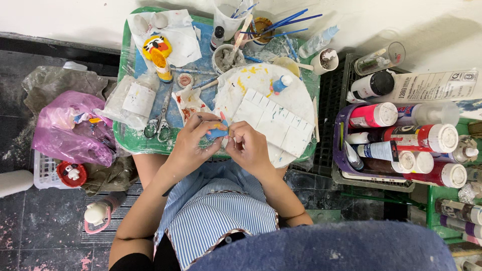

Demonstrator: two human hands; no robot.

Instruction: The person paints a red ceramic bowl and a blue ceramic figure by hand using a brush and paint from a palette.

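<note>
Hands pinch one small blue figurine (217, 133) above the green tray (131, 142): left hand (191, 143) cradling, right hand (249, 145) fingertips touching; probably light, brittle, best held bodywise.

Dark stone-tile floor (45, 221) – scuffed, pale dust and pinkish smears near bottom left. Plain white wall (75, 17) along top, dark strip at its base. Low green plastic table (125, 135) against it. Black slatted crate (334, 95) beside table – even, soft light.
</note>
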